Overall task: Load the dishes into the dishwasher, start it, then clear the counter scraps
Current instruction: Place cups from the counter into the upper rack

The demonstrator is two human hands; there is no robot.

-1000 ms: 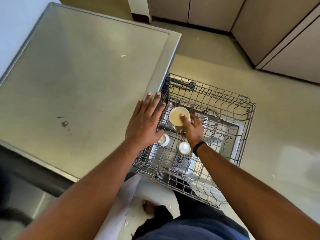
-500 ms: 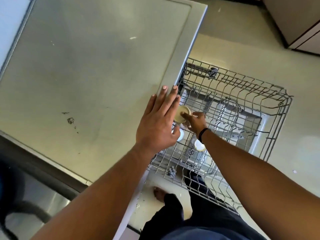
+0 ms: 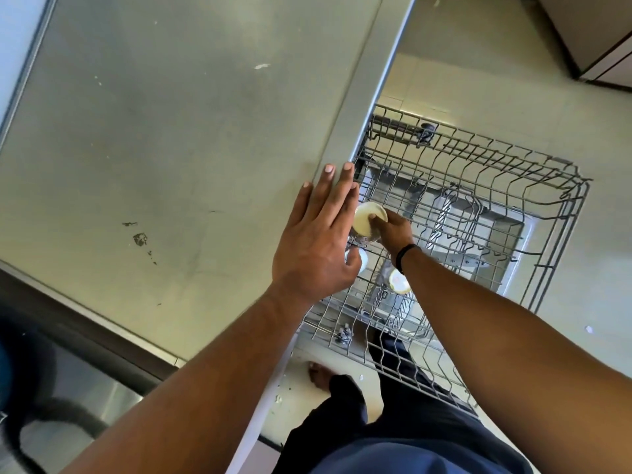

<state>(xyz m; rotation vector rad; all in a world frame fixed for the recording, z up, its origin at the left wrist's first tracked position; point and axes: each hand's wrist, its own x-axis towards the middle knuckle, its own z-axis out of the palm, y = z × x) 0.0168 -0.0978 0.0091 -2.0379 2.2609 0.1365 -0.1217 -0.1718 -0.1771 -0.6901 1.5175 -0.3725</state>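
A pulled-out wire dishwasher rack (image 3: 533,186) fills the right of the head view, below the counter edge. My right hand (image 3: 393,230) grips a pale upturned cup (image 3: 366,218) at the rack's near-left side, thumb on its base. Two more upturned cups sit in the rack: one (image 3: 357,260) half hidden under my left hand, the other (image 3: 400,282) beside my right wrist. My left hand (image 3: 318,241) rests flat on the grey counter's (image 3: 171,148) edge, fingers straight.
The counter carries a few dark smudges (image 3: 140,239) and a white speck (image 3: 261,66). A steel sink (image 3: 68,405) lies at the lower left. Cabinets (image 3: 595,32) stand at the top right. My legs and a bare foot (image 3: 319,374) are beside the rack on the tiled floor.
The view has shifted, so counter and rack appear larger and further right. My right hand has lowered the cup toward the rack's left side. My left hand stays on the counter edge.
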